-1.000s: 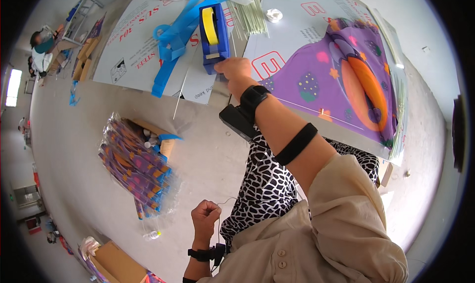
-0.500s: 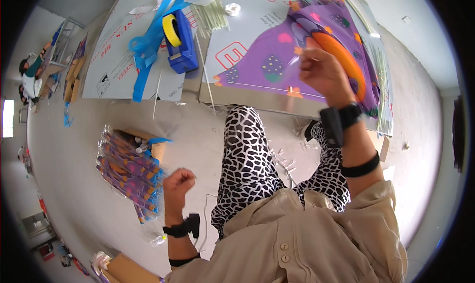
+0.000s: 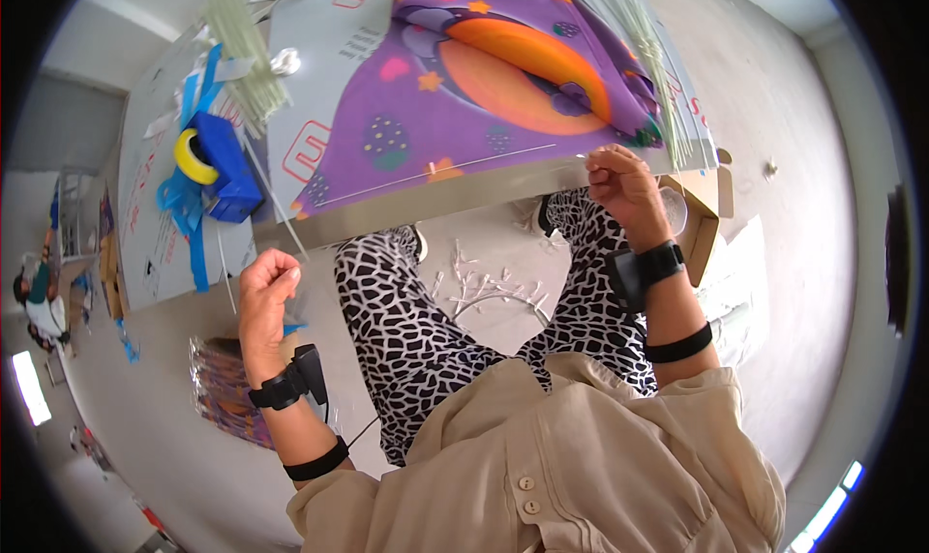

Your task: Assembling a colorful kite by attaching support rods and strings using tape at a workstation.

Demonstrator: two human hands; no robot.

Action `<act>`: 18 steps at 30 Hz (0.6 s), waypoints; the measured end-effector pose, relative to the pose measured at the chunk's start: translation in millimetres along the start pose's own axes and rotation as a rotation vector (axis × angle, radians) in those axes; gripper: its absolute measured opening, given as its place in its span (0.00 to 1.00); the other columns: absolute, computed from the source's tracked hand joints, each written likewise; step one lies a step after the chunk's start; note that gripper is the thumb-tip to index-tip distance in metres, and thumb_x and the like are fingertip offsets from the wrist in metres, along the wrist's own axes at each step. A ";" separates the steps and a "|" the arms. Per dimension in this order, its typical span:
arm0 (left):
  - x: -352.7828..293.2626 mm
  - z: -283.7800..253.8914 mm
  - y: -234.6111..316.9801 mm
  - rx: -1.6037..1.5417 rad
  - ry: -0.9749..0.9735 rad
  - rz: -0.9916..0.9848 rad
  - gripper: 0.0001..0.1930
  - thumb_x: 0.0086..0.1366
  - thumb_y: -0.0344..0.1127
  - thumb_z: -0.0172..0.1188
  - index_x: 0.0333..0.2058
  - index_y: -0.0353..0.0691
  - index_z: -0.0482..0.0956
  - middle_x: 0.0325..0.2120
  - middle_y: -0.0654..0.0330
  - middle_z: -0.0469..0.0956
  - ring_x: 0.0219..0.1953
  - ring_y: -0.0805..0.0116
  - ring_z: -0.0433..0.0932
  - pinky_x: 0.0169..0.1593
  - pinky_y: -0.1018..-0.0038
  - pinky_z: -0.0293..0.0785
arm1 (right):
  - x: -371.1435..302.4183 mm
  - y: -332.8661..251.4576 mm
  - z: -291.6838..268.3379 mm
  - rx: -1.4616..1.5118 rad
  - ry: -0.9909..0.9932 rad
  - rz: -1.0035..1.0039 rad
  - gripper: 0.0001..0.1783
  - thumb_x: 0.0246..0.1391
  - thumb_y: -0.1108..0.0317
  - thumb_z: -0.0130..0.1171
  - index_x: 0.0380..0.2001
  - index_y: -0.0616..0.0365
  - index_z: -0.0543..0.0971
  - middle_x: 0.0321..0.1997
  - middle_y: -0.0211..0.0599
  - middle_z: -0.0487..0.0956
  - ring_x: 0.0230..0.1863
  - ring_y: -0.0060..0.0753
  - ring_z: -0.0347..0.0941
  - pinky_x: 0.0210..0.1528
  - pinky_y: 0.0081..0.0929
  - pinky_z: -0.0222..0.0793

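Across the table lies a purple printed fabric (image 3: 358, 147) with a large orange shape, partly folded over at the right. A thin white rod (image 3: 387, 179) rests along its near edge. My right hand (image 3: 624, 187) hovers at the table's front edge, beside the fabric's near right corner, with its fingers curled into a pinch. At the left, my left hand (image 3: 266, 287) is raised in front of the table with fingers and thumb drawn together. Whether anything small sits in either hand I cannot make out.
A blue tape dispenser (image 3: 227, 171) with a yellow roll stands on the table's left, over blue ribbon (image 3: 197, 253). Bundles of pale thin rods lie at the back left (image 3: 242, 59) and right (image 3: 658, 79). Below are packaged purple fabric (image 3: 227, 398) and a cardboard box (image 3: 711, 205).
My view has swung right. My right hand has drawn back from over the fabric to the table's front edge. My left hand has risen toward the table's left front. The orange part lies more spread out.
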State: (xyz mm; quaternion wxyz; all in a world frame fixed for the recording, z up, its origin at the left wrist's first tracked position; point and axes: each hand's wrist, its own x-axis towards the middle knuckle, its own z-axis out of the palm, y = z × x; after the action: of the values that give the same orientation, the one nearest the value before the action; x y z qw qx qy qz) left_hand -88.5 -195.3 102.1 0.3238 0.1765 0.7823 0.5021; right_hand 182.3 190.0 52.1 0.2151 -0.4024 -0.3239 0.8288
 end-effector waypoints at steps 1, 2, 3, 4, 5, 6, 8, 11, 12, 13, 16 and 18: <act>6.4 1.3 -1.1 0.001 0.001 -0.006 0.02 0.56 0.27 0.56 0.29 0.37 0.74 0.22 0.70 0.69 0.24 0.82 0.62 0.29 0.84 0.59 | 3.4 4.0 -2.3 0.006 0.018 -0.004 0.05 0.48 0.78 0.59 0.23 0.57 0.74 0.23 0.29 0.73 0.19 0.15 0.63 0.18 0.13 0.56; 12.9 3.3 -2.3 0.002 0.005 -0.012 0.01 0.56 0.28 0.56 0.28 0.38 0.74 0.21 0.70 0.68 0.23 0.81 0.61 0.28 0.84 0.59 | 6.8 7.7 -4.4 0.018 0.056 -0.026 0.05 0.47 0.78 0.60 0.23 0.58 0.75 0.23 0.30 0.73 0.19 0.15 0.63 0.17 0.12 0.55; 18.8 4.8 -4.7 0.003 -0.009 -0.016 0.01 0.56 0.28 0.56 0.28 0.38 0.74 0.21 0.70 0.68 0.23 0.81 0.61 0.28 0.84 0.59 | 9.4 11.3 -4.7 0.029 0.092 -0.044 0.05 0.46 0.79 0.60 0.23 0.59 0.75 0.22 0.31 0.74 0.19 0.15 0.63 0.17 0.12 0.55; 24.5 6.6 -7.9 0.007 0.034 0.014 0.02 0.57 0.29 0.56 0.29 0.38 0.73 0.21 0.70 0.67 0.23 0.81 0.61 0.28 0.84 0.58 | 11.1 14.0 -4.0 0.026 0.100 -0.073 0.05 0.45 0.78 0.62 0.23 0.60 0.75 0.23 0.33 0.75 0.18 0.15 0.64 0.17 0.12 0.56; 29.3 9.3 -10.8 0.009 0.078 0.043 0.03 0.58 0.30 0.56 0.29 0.38 0.73 0.20 0.71 0.66 0.22 0.81 0.60 0.28 0.84 0.58 | 13.8 16.0 -4.2 0.027 0.112 -0.072 0.05 0.45 0.78 0.62 0.23 0.60 0.75 0.23 0.33 0.75 0.18 0.15 0.64 0.17 0.12 0.56; 33.3 12.3 -9.2 -0.041 0.110 0.033 0.03 0.60 0.29 0.56 0.29 0.37 0.73 0.21 0.70 0.67 0.22 0.81 0.60 0.28 0.84 0.58 | 16.4 17.7 -3.0 -0.026 0.137 -0.109 0.05 0.45 0.78 0.62 0.22 0.60 0.75 0.22 0.33 0.75 0.18 0.14 0.64 0.17 0.12 0.56; 43.8 14.7 -10.1 -0.094 0.119 0.035 0.02 0.60 0.28 0.55 0.30 0.37 0.73 0.20 0.70 0.67 0.22 0.81 0.60 0.27 0.84 0.58 | 20.7 20.1 0.7 -0.105 0.157 -0.173 0.06 0.44 0.76 0.64 0.21 0.60 0.75 0.21 0.33 0.76 0.17 0.15 0.64 0.17 0.12 0.57; 61.3 12.1 -19.3 -0.120 0.162 0.023 0.02 0.61 0.27 0.55 0.32 0.35 0.73 0.21 0.69 0.68 0.20 0.82 0.60 0.25 0.85 0.58 | 28.0 23.5 5.0 -0.331 0.191 -0.263 0.05 0.43 0.76 0.64 0.19 0.60 0.77 0.18 0.30 0.75 0.17 0.14 0.64 0.17 0.13 0.56; 66.3 12.0 -20.4 -0.074 0.178 0.007 0.02 0.61 0.26 0.55 0.33 0.36 0.74 0.22 0.68 0.70 0.21 0.82 0.62 0.25 0.85 0.59 | 31.4 24.7 5.5 -0.333 0.193 -0.259 0.05 0.43 0.76 0.64 0.19 0.60 0.77 0.18 0.30 0.75 0.17 0.14 0.64 0.17 0.13 0.56; 70.7 12.3 -21.5 -0.027 0.195 -0.008 0.03 0.61 0.26 0.56 0.34 0.36 0.74 0.23 0.68 0.71 0.21 0.82 0.64 0.24 0.84 0.60 | 35.3 26.5 6.0 -0.423 0.196 -0.325 0.05 0.43 0.76 0.64 0.19 0.60 0.78 0.17 0.27 0.74 0.18 0.14 0.64 0.18 0.14 0.56; 77.9 18.7 -25.5 -0.053 0.321 -0.031 0.04 0.58 0.25 0.59 0.33 0.33 0.76 0.22 0.65 0.73 0.19 0.80 0.65 0.23 0.84 0.61 | 52.2 36.3 3.4 -0.538 0.202 -0.429 0.05 0.42 0.76 0.65 0.18 0.59 0.79 0.16 0.23 0.73 0.18 0.13 0.64 0.19 0.15 0.56; 86.0 19.8 -37.5 -0.091 0.323 -0.040 0.05 0.56 0.24 0.60 0.33 0.32 0.77 0.22 0.64 0.74 0.19 0.80 0.66 0.23 0.83 0.62 | 55.8 39.9 5.1 -0.569 0.218 -0.488 0.04 0.43 0.76 0.64 0.18 0.59 0.79 0.15 0.21 0.72 0.18 0.12 0.63 0.20 0.15 0.56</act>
State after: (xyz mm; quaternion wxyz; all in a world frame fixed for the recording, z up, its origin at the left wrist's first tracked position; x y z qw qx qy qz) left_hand -135.7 -146.6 34.5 0.2114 0.0632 0.8040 0.5522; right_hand 141.8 194.8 -3.3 0.3188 -0.4426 -0.6024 0.5826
